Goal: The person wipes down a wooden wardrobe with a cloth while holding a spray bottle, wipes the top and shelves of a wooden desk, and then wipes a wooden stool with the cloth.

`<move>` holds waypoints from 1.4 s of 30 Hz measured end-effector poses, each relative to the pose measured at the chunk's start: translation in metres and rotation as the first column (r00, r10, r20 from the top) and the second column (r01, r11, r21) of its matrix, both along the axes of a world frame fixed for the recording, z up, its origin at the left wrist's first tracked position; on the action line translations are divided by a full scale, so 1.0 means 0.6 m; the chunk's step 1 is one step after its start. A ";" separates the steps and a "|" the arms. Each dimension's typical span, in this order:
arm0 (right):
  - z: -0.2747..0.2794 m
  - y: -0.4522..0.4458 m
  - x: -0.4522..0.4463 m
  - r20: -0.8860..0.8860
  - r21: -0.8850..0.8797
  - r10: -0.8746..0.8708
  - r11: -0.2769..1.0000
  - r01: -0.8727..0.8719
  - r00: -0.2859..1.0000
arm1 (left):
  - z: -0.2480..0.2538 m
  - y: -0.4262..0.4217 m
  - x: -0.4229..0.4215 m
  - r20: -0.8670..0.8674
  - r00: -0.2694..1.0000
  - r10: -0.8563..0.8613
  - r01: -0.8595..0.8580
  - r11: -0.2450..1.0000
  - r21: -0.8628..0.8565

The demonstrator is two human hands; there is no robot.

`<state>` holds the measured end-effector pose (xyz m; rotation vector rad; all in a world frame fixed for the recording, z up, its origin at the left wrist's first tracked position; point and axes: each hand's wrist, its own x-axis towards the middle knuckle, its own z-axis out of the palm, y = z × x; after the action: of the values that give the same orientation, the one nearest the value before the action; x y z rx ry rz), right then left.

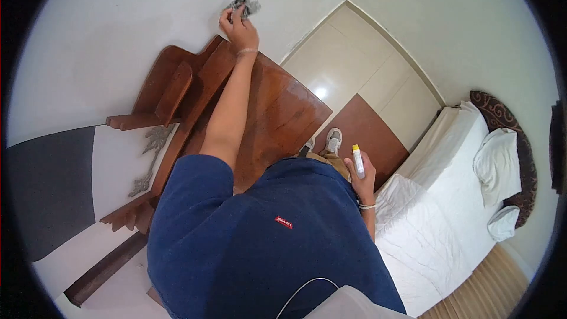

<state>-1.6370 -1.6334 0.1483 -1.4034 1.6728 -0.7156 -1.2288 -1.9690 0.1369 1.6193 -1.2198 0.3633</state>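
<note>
My left hand (pixel 241 31) reaches out to the white wall above the wooden furniture. Its fingers press a crumpled grey-and-black wad (pixel 247 6) at the wall; whether it is cloth or newspaper I cannot tell. Lower down, near my right hip, my right hand (pixel 363 178) is wrapped around a small white bottle (pixel 358 164) with a yellow cap, held about upright. The bottle's lower end is partly hidden by the fingers.
Under my left arm is a brown wooden top (pixel 283 97) with a carved shelf frame (pixel 171 91). A dark mirror or panel (pixel 53 189) is at left. A bed with a white sheet (pixel 422 218) stands at right. My shoes (pixel 333 139) are by a brown floor mat (pixel 366 136).
</note>
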 end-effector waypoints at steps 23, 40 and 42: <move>-0.006 -0.025 -0.021 -0.032 0.013 0.122 0.993 -0.122 0.992 | -0.064 0.182 0.180 0.301 0.940 0.161 -0.256 0.916 0.310; -0.011 -0.023 -0.017 0.008 -0.017 0.223 0.975 -0.223 0.975 | -0.100 0.421 0.242 0.229 0.708 0.668 -0.672 0.539 0.507; -0.010 -0.030 -0.018 0.011 -0.036 0.245 0.969 -0.245 0.969 | -0.087 0.390 0.218 0.134 0.686 0.716 -0.658 0.531 0.533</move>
<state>-1.6478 -1.6514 0.1425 -1.5907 1.4477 -0.6147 -1.0979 -1.7349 0.0844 2.5962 -0.5381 0.4330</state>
